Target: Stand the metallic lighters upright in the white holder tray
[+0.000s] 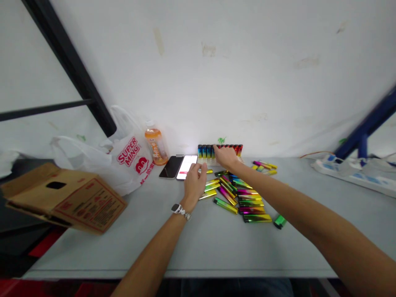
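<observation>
At the wall, a row of lighters (204,152) stands upright side by side in a pale holder, blue-yellow on the left and red-yellow on the right. My right hand (226,157) covers the row's middle, fingers bent, fingertip at a lighter's black top; its grip is partly hidden. My left hand (194,185), wearing a watch (178,209), hovers or rests by the lit phone (185,167), thumb and index finger apart, with nothing visible in it. Beside it lie yellow-green lighters (208,194). Several shiny multicoloured lighters (252,203) lie in a loose pile below my right forearm.
A dark phone (171,167) lies left of the lit one. Further left are an orange drink bottle (156,144), a white plastic bag (123,165) and an open cardboard box (89,202). A green lighter (280,222) lies near my right forearm; power strips (355,174) sit far right.
</observation>
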Available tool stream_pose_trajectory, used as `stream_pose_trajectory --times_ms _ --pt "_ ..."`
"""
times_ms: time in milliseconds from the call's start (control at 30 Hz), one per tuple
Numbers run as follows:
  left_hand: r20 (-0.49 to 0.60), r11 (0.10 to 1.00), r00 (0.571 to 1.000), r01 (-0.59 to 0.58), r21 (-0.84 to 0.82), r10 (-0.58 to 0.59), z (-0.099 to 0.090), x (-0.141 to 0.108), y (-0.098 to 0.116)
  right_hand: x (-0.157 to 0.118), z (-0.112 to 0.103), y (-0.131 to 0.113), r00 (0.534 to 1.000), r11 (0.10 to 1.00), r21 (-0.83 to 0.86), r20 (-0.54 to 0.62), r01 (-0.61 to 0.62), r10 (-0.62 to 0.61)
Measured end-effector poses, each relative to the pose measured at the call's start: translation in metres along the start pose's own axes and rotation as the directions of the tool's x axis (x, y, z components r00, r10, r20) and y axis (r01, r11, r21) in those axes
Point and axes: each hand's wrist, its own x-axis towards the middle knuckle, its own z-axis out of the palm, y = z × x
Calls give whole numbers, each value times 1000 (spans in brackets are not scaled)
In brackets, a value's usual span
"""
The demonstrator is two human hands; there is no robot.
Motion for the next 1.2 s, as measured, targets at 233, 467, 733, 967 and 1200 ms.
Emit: stream_pose_trajectory --times_ms 233,467,733,967,1200 --pt "10 1000 1000 -22 2 22 2 0 -1 -16 -1 2 997 997 59 55 -57 53" --pt "55 998 996 -68 -3 68 9 -2 -4 -50 -17 41 992 966 257 123 6 -38" --pt "147 976 975 -186 113 168 24 -7 9 -88 -21 78 934 948 308 308 81 -180" --pt "155 963 966 -229 139 207 25 -8 15 -79 -21 79 877 948 306 425 93 -223" --pt "157 960 963 -243 142 220 26 -8 15 -72 -15 67 914 956 265 343 129 -218"
